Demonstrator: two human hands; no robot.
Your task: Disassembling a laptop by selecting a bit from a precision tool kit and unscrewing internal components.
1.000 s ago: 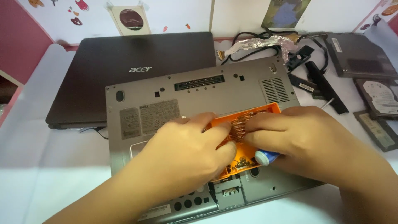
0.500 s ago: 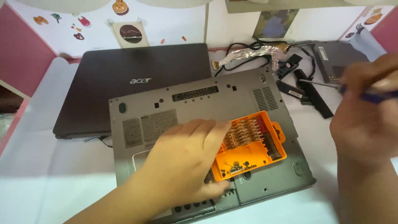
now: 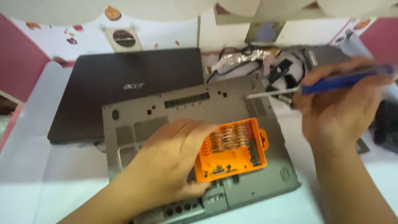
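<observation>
Head view, somewhat blurred. Left hand [image 3: 168, 164] laid flat, palm down, on the underside of a grey laptop [image 3: 186, 120] turned bottom up on the white table [image 3: 49, 182]; fingers spread loosely, fingertips touching the left edge of an orange bit tray [image 3: 232, 149], nothing gripped. Tray resting on the laptop's base, right of centre, slightly tilted, with rows of coppery bits in its upper half and a few small dark pieces loose in its lower half. Right hand [image 3: 338, 110] raised above the laptop's right rear corner, closed around the blue handle of a screwdriver [image 3: 327, 85]; thin metal shaft pointing left, tip over the vent area near the rear edge of the base; contact with the surface not discernible. Second laptop [image 3: 124, 87], dark, lid closed, lying behind and to the left of the grey one, partly under its rear edge. Tangle of black cables and silvery foil [image 3: 244, 60] at the back of the table, behind the grey laptop's rear right corner. Dark loose parts [image 3: 284, 68] just beside the tangle, near the right hand. Pink wall panel [image 3: 20, 58] at far left.
</observation>
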